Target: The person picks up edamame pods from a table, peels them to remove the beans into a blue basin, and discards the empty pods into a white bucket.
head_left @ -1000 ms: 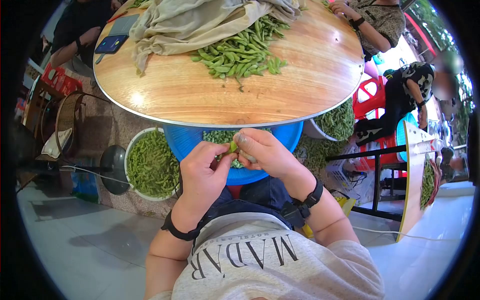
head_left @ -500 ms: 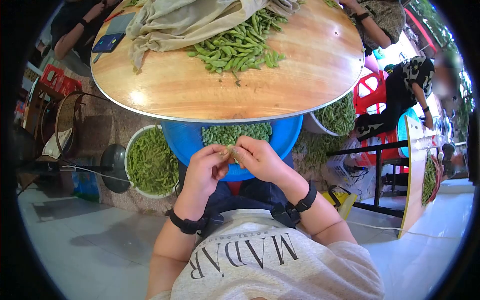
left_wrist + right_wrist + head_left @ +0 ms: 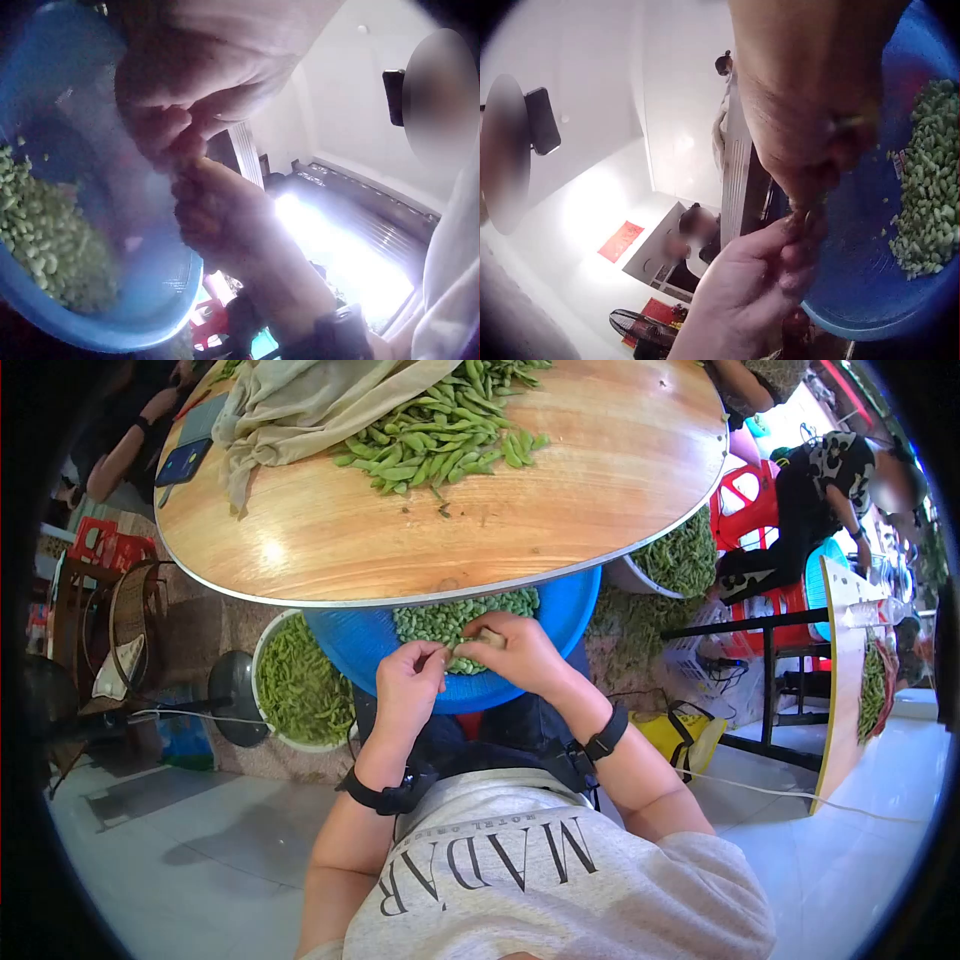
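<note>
In the head view the left hand (image 3: 408, 678) and the right hand (image 3: 522, 652) meet at their fingertips above a blue basin (image 3: 572, 622). A small green pod, mostly covered by the fingers, is pinched between them. Shelled green beans (image 3: 425, 622) lie in the basin below. The left wrist view has the left hand (image 3: 214, 67) above the right hand (image 3: 240, 217), fingertips touching. From the right wrist, the right hand (image 3: 810, 112) is bent over the left hand's (image 3: 754, 292) fingertips, and a greenish piece (image 3: 853, 120) shows among its fingers.
Bean pods (image 3: 430, 442) and a cloth (image 3: 300, 410) lie on the wooden table (image 3: 400, 550), with a phone (image 3: 184, 461) at its left. A white tub of pods (image 3: 305, 680) stands left of the basin, another tub (image 3: 672, 565) right. Other people sit around.
Both hands have stayed together and shifted slightly left in the head view, the right hand now farther over the beans. The table and its pods have moved left and up in view.
</note>
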`<state>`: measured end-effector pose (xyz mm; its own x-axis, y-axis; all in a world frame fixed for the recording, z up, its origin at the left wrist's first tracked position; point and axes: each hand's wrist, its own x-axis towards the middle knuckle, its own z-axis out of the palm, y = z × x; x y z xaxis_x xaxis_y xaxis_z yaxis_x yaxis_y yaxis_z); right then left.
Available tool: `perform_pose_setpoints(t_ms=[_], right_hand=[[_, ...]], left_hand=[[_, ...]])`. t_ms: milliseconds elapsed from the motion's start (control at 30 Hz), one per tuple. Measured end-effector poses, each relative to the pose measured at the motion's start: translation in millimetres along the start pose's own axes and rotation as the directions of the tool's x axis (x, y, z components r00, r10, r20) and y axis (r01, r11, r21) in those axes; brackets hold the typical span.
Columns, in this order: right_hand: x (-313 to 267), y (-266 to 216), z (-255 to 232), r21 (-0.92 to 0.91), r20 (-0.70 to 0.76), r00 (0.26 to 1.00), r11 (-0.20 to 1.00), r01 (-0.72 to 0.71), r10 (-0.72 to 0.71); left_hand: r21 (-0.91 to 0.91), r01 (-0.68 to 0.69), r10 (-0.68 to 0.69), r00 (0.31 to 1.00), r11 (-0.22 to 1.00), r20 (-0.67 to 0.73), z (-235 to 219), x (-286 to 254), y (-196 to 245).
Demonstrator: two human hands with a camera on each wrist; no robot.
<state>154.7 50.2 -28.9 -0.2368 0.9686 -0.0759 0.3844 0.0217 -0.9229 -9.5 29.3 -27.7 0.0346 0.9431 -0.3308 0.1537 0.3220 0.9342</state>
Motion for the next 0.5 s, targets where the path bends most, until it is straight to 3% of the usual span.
perform_pose_setpoints(t_ms=[67, 267, 367, 467, 500], right_hand=[[2, 5, 7, -0.006, -0.012, 0.99, 0.99, 0.142, -0.142], [12, 14, 4, -0.103, 0.117, 0.993, 0.994, -0.021, 0.033], [14, 17, 5, -0.197, 0.121, 0.991, 0.977, 0.083, -0.06], [18, 18, 1, -0.273, 0.195, 0.981, 0.961, 0.045, 0.009], [19, 20, 0, -0.307, 0.14, 0.989, 0.952, 0.0, 0.045]], left_hand=[[0.045, 0.018, -0.02, 0.999, 0.999, 0.034, 2, 0, 4], [0.068, 0.063, -0.069, 0.994, 0.996, 0.09, 3, 3, 10], [0.149, 0.007, -0.024, 0.993, 0.989, 0.113, 3, 11, -10], [0.191, 0.015, -0.04, 0.99, 0.981, 0.133, 6, 12, -6], [0.196, 0.03, -0.058, 0.989, 0.98, 0.139, 7, 12, -2]])
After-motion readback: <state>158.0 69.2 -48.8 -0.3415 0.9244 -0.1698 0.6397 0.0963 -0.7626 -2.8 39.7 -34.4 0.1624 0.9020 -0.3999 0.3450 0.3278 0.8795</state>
